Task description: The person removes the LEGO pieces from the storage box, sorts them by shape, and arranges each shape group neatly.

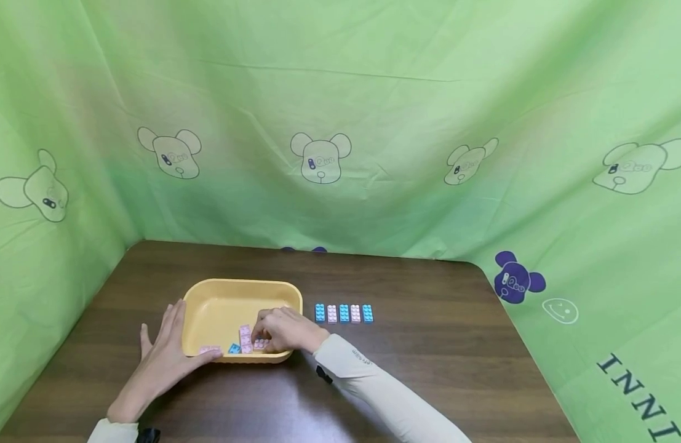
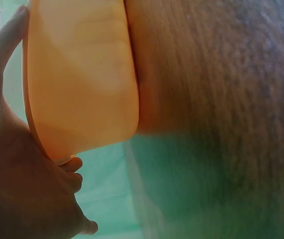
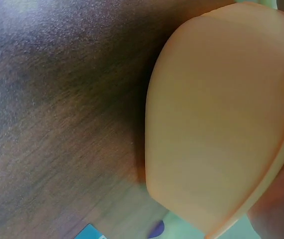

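A yellow plastic basin [image 1: 243, 285] stands on the table with building bricks near its front wall. My left hand [image 1: 165, 357] rests on its front left corner, fingers fairly straight along the left side, thumb along the front rim. My right hand [image 1: 287, 329] reaches over the right rim, its fingers bent down among the bricks. Close to those fingertips are an upright-lying pink brick [image 1: 245, 339] and another pink brick [image 1: 259, 345]. A blue brick [image 1: 234, 349] and a pink brick [image 1: 210, 349] lie further left. Whether the right fingers pinch a brick is hidden.
Right of the basin, a row of several bricks alternates blue [image 1: 320, 312] and pink [image 1: 331, 314], spaced slightly apart. The brown wooden table [image 1: 429, 363] ends at a green printed curtain [image 1: 373, 209] behind and at the sides.
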Motion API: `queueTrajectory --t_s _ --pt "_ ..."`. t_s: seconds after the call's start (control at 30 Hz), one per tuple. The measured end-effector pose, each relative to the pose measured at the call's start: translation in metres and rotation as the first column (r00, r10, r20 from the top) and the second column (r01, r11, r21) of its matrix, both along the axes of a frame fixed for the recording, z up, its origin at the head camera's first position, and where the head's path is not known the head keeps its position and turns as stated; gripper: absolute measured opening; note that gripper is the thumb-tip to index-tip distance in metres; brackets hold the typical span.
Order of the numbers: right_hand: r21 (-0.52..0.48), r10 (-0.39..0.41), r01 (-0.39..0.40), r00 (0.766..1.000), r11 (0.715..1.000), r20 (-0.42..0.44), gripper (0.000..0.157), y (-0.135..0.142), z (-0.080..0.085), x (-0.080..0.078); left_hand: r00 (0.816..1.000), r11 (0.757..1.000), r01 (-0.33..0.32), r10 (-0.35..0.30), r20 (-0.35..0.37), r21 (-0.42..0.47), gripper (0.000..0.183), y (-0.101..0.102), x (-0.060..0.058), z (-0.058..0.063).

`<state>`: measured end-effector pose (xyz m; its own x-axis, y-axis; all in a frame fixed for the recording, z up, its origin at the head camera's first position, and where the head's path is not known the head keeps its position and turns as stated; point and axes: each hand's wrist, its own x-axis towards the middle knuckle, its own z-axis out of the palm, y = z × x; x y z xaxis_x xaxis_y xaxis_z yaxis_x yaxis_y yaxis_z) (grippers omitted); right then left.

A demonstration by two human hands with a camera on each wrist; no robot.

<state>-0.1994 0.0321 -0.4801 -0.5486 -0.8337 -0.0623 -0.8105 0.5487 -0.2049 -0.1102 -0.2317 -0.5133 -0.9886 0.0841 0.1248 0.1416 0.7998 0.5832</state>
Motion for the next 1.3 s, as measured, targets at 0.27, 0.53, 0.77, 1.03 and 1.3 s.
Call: queueTrajectory --t_s 0.27,0.53,0.77,1.03,1.3 --pt "-0.025 0.012 -0.013 1.0 1.0 -0.023 0.027 0.0 0.003 0.0 1.0 1.0 0.001 -0.001 0.002 0.013 0.134 0.001 0.0 0.0" --pt "-0.18 0.078 -0.081 0.997 0.98 -0.024 0.029 0.008 0.014 -0.003 1.0 1.0 0.004 -0.003 -0.011 0.015 0.133 0.0 0.0 -0.001" --pt "-0.229 0.06 -0.052 0.998 0.972 0.029 0.029 0.017 0.018 -0.006 1.0 1.0 0.005 -0.005 -0.014 0.02 0.133 0.001 0.001 -0.001" --pt "-0.262 0.057 -0.045 0.998 0.964 0.04 0.036 0.022 0.015 -0.01 0.999 1.0 0.002 -0.001 -0.051 0.015 0.132 0.0 0.001 -0.003" --pt "-0.261 0.024 -0.008 0.998 0.965 0.059 0.038 0.026 0.014 -0.01 0.999 1.0 0.003 -0.003 -0.038 0.013 0.133 0.0 0.001 -0.002"
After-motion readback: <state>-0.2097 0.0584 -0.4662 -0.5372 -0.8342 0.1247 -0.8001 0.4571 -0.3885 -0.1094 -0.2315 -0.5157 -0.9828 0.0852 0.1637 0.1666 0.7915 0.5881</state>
